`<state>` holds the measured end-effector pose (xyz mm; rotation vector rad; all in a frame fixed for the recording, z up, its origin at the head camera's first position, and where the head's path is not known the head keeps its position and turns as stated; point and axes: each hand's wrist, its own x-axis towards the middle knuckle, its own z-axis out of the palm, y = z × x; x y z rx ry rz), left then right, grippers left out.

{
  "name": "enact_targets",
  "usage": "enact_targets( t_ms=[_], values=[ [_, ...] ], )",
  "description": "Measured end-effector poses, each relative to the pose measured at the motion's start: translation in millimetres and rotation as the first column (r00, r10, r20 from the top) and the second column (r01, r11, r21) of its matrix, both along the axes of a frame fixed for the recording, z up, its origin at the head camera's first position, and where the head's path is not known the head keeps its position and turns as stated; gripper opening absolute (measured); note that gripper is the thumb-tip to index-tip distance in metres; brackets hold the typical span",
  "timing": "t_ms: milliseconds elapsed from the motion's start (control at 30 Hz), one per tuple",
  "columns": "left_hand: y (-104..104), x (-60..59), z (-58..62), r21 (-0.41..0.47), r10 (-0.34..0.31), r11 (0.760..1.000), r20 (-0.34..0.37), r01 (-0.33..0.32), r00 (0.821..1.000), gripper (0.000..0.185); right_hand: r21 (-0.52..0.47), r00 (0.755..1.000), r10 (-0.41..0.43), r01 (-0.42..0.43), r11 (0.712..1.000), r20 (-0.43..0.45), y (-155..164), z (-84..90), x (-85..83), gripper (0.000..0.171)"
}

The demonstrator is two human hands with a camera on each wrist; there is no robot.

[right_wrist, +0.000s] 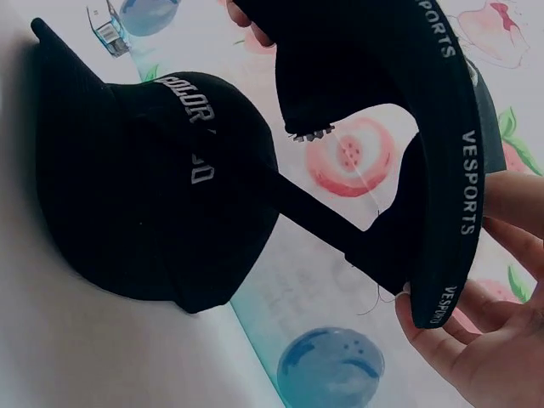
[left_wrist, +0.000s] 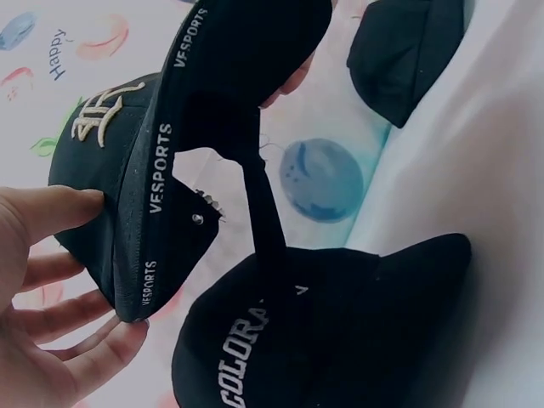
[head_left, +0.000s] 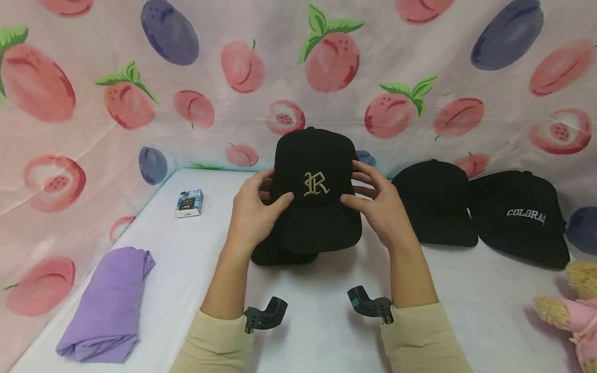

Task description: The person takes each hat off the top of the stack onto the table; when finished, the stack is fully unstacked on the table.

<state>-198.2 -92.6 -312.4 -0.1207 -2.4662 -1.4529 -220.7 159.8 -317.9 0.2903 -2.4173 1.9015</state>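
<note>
A person's left hand (head_left: 254,210) and right hand (head_left: 380,204) grip a black fabric cap with a gold embroidered "R" (head_left: 317,189) by its sides, fingers curled around the crown, holding it above another black cap (head_left: 280,253) on the white table (head_left: 317,321). Stacking appears underway; lowering it squarely would call for level hands.

both arms wear long cream-beige sleeves (head_left: 422,339) of soft, plain knit, ending just past mid-forearm with a loose hem and no cuff buttons or print. strapped at each wrist is a small dark grey plastic mount: the left wrist mount (head_left: 264,314) curves up like a hook, the right wrist mount (head_left: 369,304) shows a teal-green patch on its face. the left hand (head_left: 254,212) and right hand (head_left: 380,204) are bare, without rings or gloves.
</note>
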Motion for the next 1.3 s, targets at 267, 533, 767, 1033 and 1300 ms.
enact_targets(
  t_ms=[267,533,767,1033,1300],
  values=[
    [9,-6.6,-6.0,-0.019,-0.014,1.000,0.001,0.014,1.000,0.062,0.007,1.000,-0.017,0.017,1.000,-0.008,7,-1.3,-0.6,0.074],
    [17,-10.6,-10.7,-0.050,-0.014,0.999,-0.012,0.014,1.000,0.065,-0.003,0.999,-0.035,0.035,0.999,-0.015,11,-2.8,-2.3,0.074],
    [23,-15.3,-13.3,-0.042,-0.023,0.999,-0.017,0.022,1.000,0.065,0.003,0.998,-0.054,0.054,0.999,-0.010,15,-3.8,-2.9,0.074],
    [28,-19.8,-19.3,-0.040,-0.031,0.999,0.004,0.031,1.000,0.064,0.020,0.998,-0.070,0.069,0.997,0.009,18,-8.1,-3.7,0.074],
    [36,-26.1,-26.1,-0.049,-0.058,0.997,0.009,0.059,0.998,0.064,0.033,0.995,-0.102,0.102,0.994,-0.002,23,-13.7,-4.8,0.073]
  ],
)
